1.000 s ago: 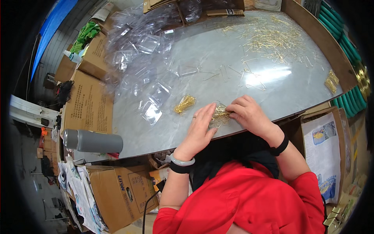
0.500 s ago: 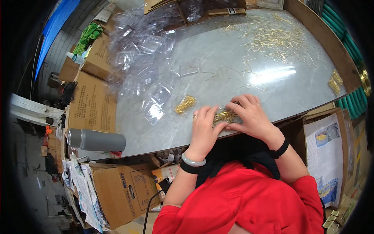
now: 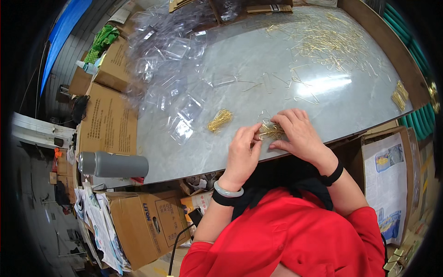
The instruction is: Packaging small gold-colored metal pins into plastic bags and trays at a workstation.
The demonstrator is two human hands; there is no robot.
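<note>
Close to the table's front edge, a small bunch of gold wire hooks point(image 3: 271, 131) lies between my hands. My right hand point(image 3: 301, 140) curls round its right side, thumb below and fingers above. My left hand point(image 3: 243, 150) has its bent fingertips at the bunch's left end, and its thumb sits lower. A few hook ends stick up past the fingers; part of the bunch is hidden by them. Left of my hands rests another neat bundle of gold wire hooks point(image 3: 220, 121), touched by neither hand.
Loose gold hooks point(image 3: 323, 44) spread over the far right of the grey table point(image 3: 249, 99). Clear plastic packages point(image 3: 173, 69) heap at the left. More bundled hooks point(image 3: 399, 96) lie by the right rim. A grey bottle point(image 3: 121, 165) lies at the left front, near cardboard boxes point(image 3: 108, 117).
My left hand has shifted its fingers back from over the bunch to its left end, uncovering more of it. The right hand stays round the bunch, with its fingers slightly moved.
</note>
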